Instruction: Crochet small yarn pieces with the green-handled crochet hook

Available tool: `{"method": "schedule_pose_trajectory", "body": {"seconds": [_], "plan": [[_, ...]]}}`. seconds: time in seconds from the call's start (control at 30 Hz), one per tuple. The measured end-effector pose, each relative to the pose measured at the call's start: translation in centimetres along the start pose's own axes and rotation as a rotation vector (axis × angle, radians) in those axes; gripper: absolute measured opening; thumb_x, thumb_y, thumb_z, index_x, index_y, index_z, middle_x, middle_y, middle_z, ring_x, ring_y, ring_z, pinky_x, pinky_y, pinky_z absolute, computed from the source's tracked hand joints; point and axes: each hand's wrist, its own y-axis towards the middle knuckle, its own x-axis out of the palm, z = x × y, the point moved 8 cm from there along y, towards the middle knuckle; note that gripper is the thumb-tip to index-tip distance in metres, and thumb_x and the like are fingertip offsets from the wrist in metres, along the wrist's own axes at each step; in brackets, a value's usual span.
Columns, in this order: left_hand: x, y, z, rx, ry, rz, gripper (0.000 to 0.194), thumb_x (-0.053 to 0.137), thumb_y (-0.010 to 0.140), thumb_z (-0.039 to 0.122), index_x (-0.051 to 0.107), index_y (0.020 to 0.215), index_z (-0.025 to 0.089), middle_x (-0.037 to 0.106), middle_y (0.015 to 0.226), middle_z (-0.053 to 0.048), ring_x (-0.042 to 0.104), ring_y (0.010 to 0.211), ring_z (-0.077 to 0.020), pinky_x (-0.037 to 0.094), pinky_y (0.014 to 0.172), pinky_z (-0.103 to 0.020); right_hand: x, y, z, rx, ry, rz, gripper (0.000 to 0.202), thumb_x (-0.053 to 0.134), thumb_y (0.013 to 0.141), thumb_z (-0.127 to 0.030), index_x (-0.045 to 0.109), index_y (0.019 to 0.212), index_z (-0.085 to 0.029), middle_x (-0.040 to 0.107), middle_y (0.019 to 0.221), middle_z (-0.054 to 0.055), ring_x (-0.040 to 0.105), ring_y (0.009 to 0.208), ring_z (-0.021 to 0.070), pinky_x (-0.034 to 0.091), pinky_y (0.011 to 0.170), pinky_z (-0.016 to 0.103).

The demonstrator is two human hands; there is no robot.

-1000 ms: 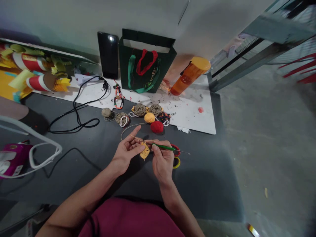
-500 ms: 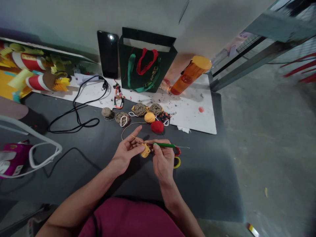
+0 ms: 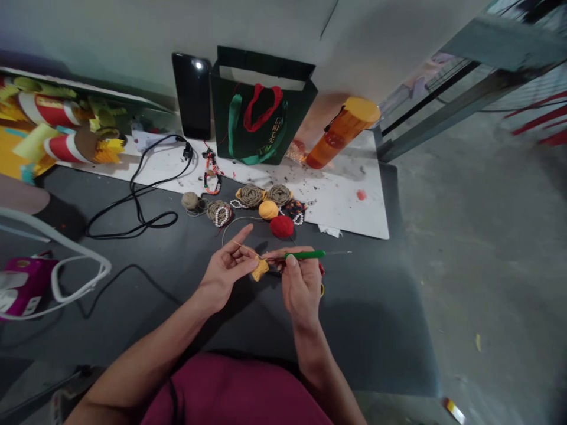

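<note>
My left hand (image 3: 225,268) pinches a small yellow crochet piece (image 3: 260,269) between thumb and fingers, its index finger stretched out with yarn running over it. In my right hand (image 3: 301,283) is a crochet hook with a green handle (image 3: 305,255); its tip meets the top of the yellow piece. A thin metal end sticks out to the right of the handle. Just beyond the hands lie a red yarn ball (image 3: 282,226) and a yellow yarn ball (image 3: 268,210). Scissors (image 3: 322,289) with a yellow handle loop are mostly hidden behind my right hand.
Brown crocheted rosettes (image 3: 250,196) and a beige yarn ball (image 3: 190,201) lie further back. A dark green paper bag (image 3: 266,106), a black phone (image 3: 192,97) and an orange bottle (image 3: 341,133) stand by the wall. A black cable (image 3: 137,200) loops at left, near a magenta box (image 3: 29,286).
My right hand has moved right and slightly up with the crochet hook, covering more of the scissors. My left hand and the yellow piece have barely shifted.
</note>
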Motion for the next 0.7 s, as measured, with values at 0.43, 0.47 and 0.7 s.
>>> {"method": "schedule_pose_trajectory", "body": {"seconds": [0.43, 0.47, 0.7], "plan": [[-0.1, 0.0, 0.3, 0.016, 0.038, 0.021, 0.066, 0.085, 0.065, 0.017, 0.066, 0.128, 0.021, 0.064, 0.07, 0.002, 0.056, 0.068, -0.0104, 0.044, 0.069, -0.024, 0.4, -0.3, -2.6, -0.204, -0.25, -0.057, 0.004, 0.052, 0.098, -0.026, 0.055, 0.097, -0.023, 0.074, 0.084, 0.002, 0.073, 0.079, 0.017, 0.058, 0.071, 0.032], [-0.1, 0.0, 0.4, 0.021, 0.042, 0.024, 0.066, 0.085, 0.065, 0.017, 0.066, 0.129, 0.021, 0.064, 0.07, 0.002, 0.056, 0.068, -0.0104, 0.045, 0.069, -0.024, 0.5, -0.3, -2.7, -0.215, -0.268, -0.065, 0.004, 0.052, 0.098, -0.026, 0.055, 0.097, -0.023, 0.074, 0.084, 0.002, 0.072, 0.079, 0.0174, 0.058, 0.071, 0.033], [-0.4, 0.1, 0.4, 0.049, 0.081, 0.056, 0.072, 0.086, 0.066, 0.02, 0.062, 0.133, 0.019, 0.066, 0.068, 0.002, 0.058, 0.066, -0.0097, 0.046, 0.068, -0.022, 1.4, -0.6, -4.2, -0.413, -0.424, -0.109, 0.013, 0.05, 0.097, -0.017, 0.059, 0.099, -0.025, 0.075, 0.088, 0.003, 0.07, 0.083, 0.02, 0.055, 0.074, 0.038]]}}
